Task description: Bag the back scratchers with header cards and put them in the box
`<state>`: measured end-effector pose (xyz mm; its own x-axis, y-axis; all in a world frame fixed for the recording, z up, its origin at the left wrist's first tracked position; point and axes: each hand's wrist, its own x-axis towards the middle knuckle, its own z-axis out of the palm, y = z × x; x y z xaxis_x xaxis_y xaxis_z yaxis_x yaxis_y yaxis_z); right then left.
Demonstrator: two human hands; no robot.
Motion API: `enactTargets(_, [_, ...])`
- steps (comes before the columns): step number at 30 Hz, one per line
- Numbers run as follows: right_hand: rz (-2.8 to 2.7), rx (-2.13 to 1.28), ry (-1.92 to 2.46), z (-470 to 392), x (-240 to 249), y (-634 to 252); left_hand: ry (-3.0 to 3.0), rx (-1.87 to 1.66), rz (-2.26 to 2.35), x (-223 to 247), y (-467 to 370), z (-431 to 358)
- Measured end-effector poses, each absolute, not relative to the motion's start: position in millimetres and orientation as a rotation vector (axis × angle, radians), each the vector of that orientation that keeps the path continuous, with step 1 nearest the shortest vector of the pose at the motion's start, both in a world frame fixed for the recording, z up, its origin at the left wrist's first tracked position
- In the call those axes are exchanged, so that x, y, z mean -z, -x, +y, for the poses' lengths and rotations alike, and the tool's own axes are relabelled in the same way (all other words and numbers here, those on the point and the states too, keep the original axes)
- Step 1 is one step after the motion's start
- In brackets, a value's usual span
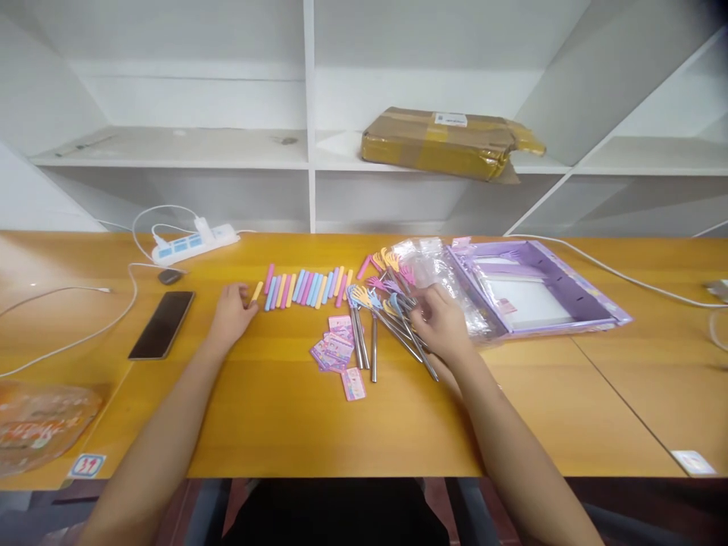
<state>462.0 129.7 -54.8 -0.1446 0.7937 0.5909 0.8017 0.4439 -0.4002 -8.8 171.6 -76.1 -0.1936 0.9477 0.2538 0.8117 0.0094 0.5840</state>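
Lining up coloured sticks (307, 288), apparently, in a row near 12 o'clock. Left hand (232, 315): finger and thumb narrow about a yellow stick (257, 290) at 11 o'clock; gripped or not, cannot tell. Next move would call for a light pinch. Right hand (440, 318) curled over metal rods (424, 353), 1 o'clock; grip hidden. Print on cards (353, 384) illegible.

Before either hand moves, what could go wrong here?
The right hand is among metal rods, some crossing, so lifting one might drag others. The left hand has a yellow stick at its fingertips, near the row of sticks, and could nudge them. Cards close to the rods might get swept along.
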Motion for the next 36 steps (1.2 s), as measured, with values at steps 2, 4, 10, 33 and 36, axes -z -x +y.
enactTargets(2, [-2.027,-0.02,1.414,128,56,-457,-1.896,-0.789,2.148,73,9,170])
enactTargets(4, [-2.164,-0.038,1.483,127,59,-450,-1.952,-0.59,2.25,68,8,167])
enactTargets(10, [-2.363,0.141,1.646,129,70,-433,-2.056,-0.448,2.254,53,-13,148])
enactTargets(33, [-1.107,-1.496,0.733,105,61,-397,-2.222,-0.612,1.317,57,-93,84])
enactTargets(36, [-1.03,-1.549,0.684,105,64,-392,-2.275,-0.646,1.285,62,-92,83])
